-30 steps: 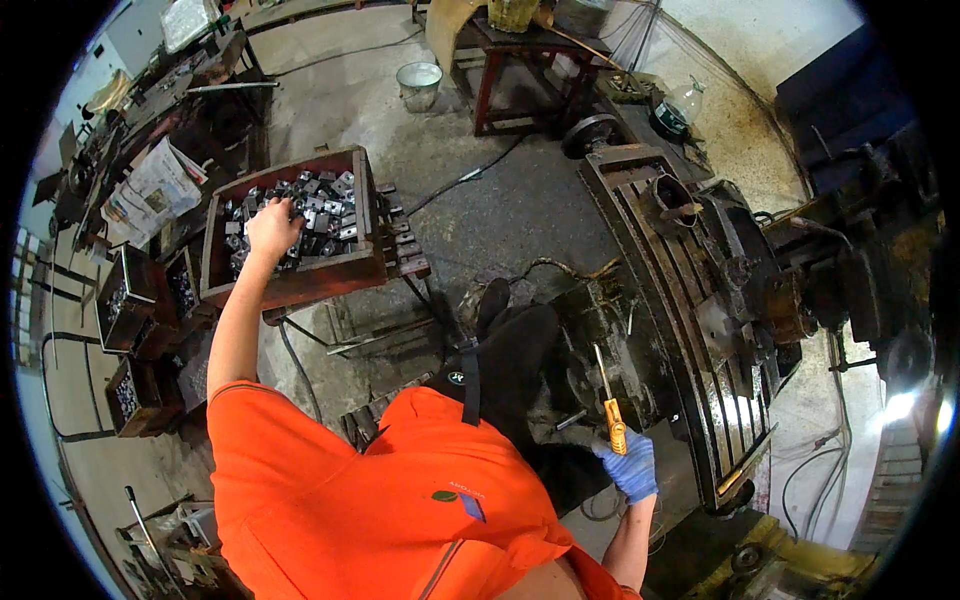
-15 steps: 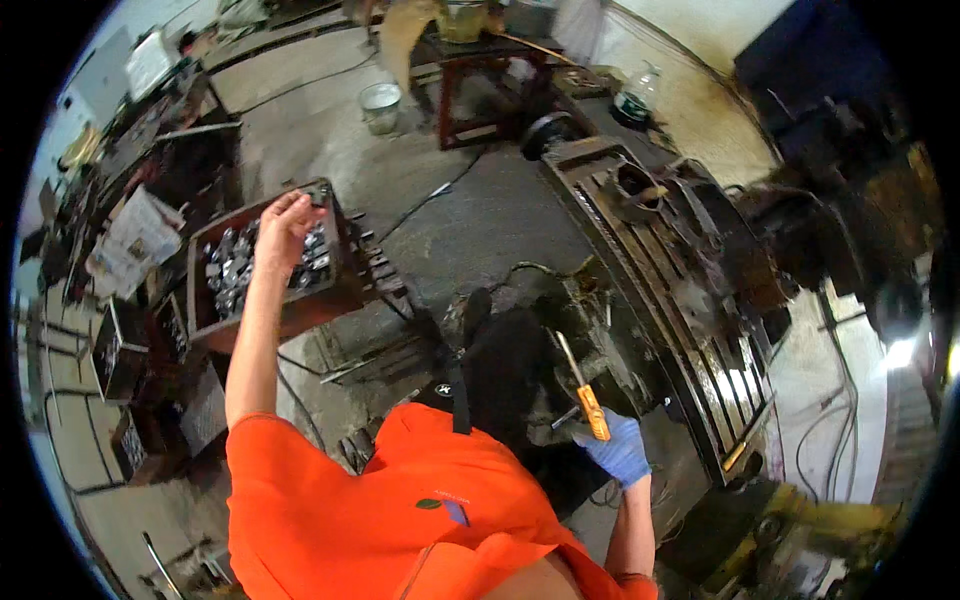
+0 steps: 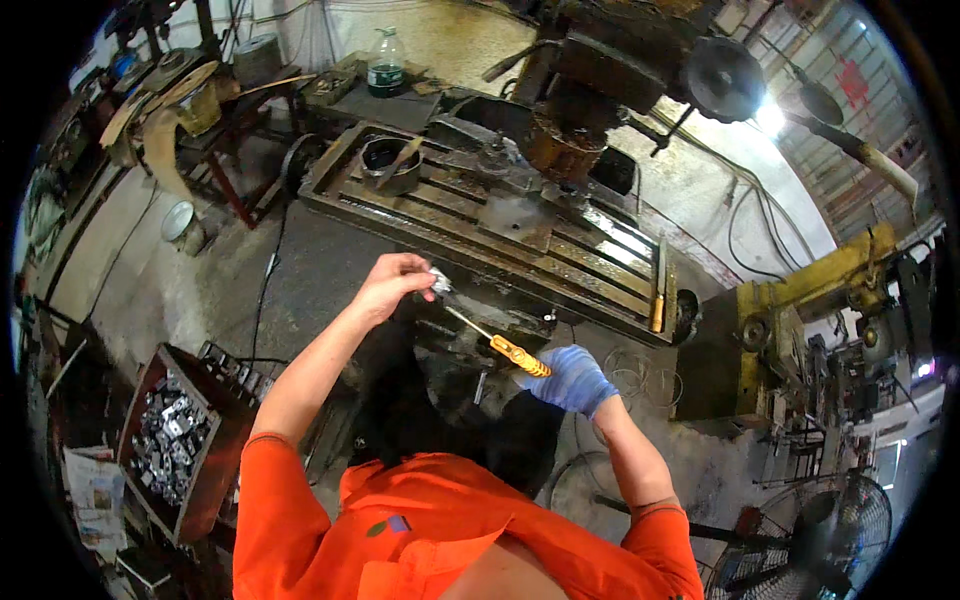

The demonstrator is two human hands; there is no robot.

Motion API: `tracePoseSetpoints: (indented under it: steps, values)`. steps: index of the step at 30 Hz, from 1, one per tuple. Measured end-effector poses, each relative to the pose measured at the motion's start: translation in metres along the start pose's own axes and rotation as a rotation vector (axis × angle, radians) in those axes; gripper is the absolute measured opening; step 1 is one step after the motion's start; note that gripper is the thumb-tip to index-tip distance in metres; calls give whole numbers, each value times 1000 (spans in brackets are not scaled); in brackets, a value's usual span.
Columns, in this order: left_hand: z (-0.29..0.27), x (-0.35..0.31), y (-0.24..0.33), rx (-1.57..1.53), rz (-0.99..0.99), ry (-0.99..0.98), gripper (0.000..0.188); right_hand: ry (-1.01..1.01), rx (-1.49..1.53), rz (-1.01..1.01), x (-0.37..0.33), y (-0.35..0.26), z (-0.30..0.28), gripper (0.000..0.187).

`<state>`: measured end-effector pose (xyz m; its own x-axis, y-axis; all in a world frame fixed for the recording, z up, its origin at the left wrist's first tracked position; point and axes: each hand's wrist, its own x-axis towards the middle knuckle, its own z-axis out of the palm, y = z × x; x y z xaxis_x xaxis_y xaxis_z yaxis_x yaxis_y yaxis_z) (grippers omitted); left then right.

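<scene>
open room leftward of left hand (image 3: 397, 284), slotted table (image 3: 588, 285) the obstacle ahead

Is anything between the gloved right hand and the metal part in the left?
Only the yellow-handled tool, held in the right hand, its shaft pointing toward the part in the left hand. Nothing else visible stands between them.

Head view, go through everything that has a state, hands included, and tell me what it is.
Left hand: bare, pinching the metal piece.
Right hand: gloved, closed around the yellow-handled tool.
Yellow-handled tool: shaft pointing toward the metal piece, contact unclear.
Brown box: open, loaded with metal parts.
Pot: uncovered.
Plastic bottle: upright.
Fan: spinning or stopped, cannot tell.
</scene>
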<state>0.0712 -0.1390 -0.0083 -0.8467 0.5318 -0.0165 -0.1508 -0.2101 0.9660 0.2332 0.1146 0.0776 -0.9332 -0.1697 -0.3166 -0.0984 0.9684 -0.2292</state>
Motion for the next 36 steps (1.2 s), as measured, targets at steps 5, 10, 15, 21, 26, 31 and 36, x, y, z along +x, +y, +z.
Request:
tracePoseSetpoints:
  steps: [5,10,15,21,26,31,36]
  values:
    - [53,93,6,775,266,-83,14,240,442,116,-17,52,-16,31]
    - [68,172,5,1029,587,-1,14,496,808,123,36,107,-1,26]
    - [78,186,-3,1330,677,4,15,574,904,205,81,136,72,30]
    - [80,178,-2,1470,606,20,16,671,755,499,56,106,87,34]
    - [89,194,-1,1391,610,12,17,665,1090,472,12,116,102,30]
    - [94,216,-10,1404,652,63,18,787,1122,425,-13,134,105,26]
    - [114,211,-3,1394,363,285,24,834,813,461,-55,120,10,20]
